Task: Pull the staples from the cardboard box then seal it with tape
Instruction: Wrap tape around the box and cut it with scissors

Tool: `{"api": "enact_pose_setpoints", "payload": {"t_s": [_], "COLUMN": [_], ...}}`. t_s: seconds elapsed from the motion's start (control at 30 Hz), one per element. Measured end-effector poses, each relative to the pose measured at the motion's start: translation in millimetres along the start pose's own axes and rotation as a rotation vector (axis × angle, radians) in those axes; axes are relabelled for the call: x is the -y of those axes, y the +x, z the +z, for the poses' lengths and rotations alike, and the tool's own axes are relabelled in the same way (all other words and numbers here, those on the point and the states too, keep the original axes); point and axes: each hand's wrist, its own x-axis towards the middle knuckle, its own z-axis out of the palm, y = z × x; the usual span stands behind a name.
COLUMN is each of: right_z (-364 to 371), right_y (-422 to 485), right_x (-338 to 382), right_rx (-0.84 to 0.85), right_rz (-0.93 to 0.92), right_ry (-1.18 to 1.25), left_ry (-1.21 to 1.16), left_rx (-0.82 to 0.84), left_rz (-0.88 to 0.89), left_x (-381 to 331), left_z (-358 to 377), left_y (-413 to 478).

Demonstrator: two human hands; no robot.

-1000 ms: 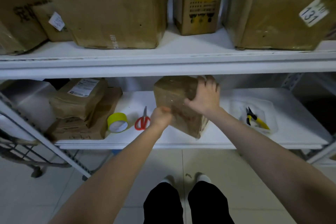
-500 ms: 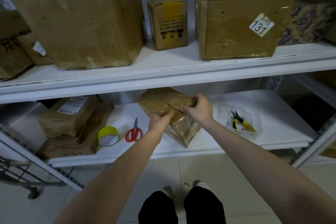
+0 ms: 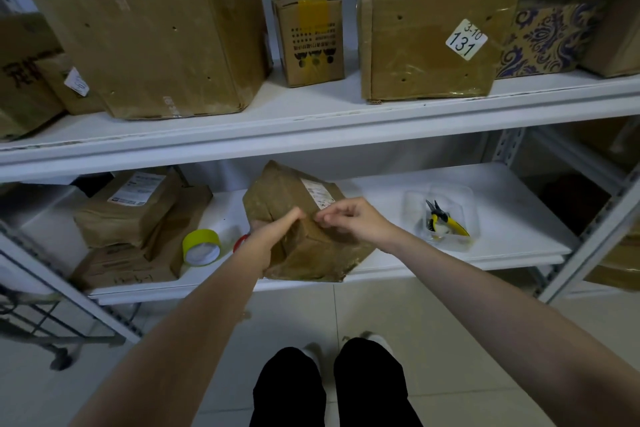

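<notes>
Parcels (image 3: pixel 128 215) stacked at the left of the lower shelf (image 3: pixel 512 218) close off that side. The yellow tape roll (image 3: pixel 201 248) and the half-hidden red scissors (image 3: pixel 241 242) lie just beside the left hand (image 3: pixel 273 239). The cardboard box (image 3: pixel 280 191), upright a second ago, now leans tilted at centre frame near the shelf's front edge, label uppermost. The left fingers lie straight against its near ridge. The right hand (image 3: pixel 349 220) has quit its top grip, fingers curled with tips together at that ridge; whether they pinch anything cannot be told. Judgement: turning done, seam under inspection, no staple pulled. The pliers (image 3: pixel 446 222) sit in a clear tub (image 3: pixel 464 196) at right, with shelf surface showing between box and tub for reaching. The upper shelf (image 3: pixel 311 135) hangs close overhead.
</notes>
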Motion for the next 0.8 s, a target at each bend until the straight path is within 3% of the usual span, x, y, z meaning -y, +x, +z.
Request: {"api": "enact_pose_setpoints", "payload": {"t_s": [0.1,0.17,0.23,0.37,0.6,0.67,0.8], "right_z": [-15,-25,-32,-52,-70,-70,-75], "right_y": [6,3,-4,-25,-37,-34,-20], "right_x": [-27,-41,-43,-37,-57,-56,-35], "right_rx": [-0.328,-0.41,-0.343,-0.099,-0.019,0.003,0.055], "right_rz": [0.185,0.401,0.569,0.627,0.646,0.611,0.481], "right_ry": [-0.195,-0.255,-0.031,0.495,0.533,0.438,0.081], "left_ry": [-0.055,-0.028,-0.025,-0.071,-0.16,-0.087,0.124], "left_rx": [0.117,0.166,0.198,0.272,0.371,0.285,-0.22], "left_rz": [0.084,0.092,0.067,0.046,0.014,0.039,0.373], "left_x": [7,9,13,20,31,28,10], "left_z": [-10,-15,-19,-22,-21,-15,-3], "left_y": [-6,-12,-12,-10,4,5,1]}}
